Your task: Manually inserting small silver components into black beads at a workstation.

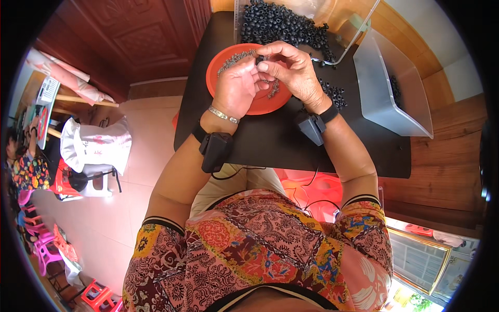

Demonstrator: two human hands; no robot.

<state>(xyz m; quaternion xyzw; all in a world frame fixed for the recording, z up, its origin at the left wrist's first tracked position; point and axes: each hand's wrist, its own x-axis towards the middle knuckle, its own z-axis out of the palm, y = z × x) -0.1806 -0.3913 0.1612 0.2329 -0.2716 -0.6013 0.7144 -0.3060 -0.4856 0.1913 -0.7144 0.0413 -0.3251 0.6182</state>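
Both hands meet over a round orange-red basin (214, 73). My right hand (299, 73) has its thumb and forefinger pinched on a small black ring-like part (259, 60). Close against it, my left hand (238, 91) is turned palm up, its fingers curled in; what they hold, if anything, is hidden. Small grey pieces (228, 62) lie inside the basin, partly covered by the hands. Black straps with box-shaped devices sit on both wrists.
A clear bin (237, 23) full of black ring-like parts lies at the table's far side, some spilling out. More loose black parts (332, 94) lie right of the basin. A translucent bin (379, 86) stands at the right. White sack (99, 143) and stools are on the left floor.
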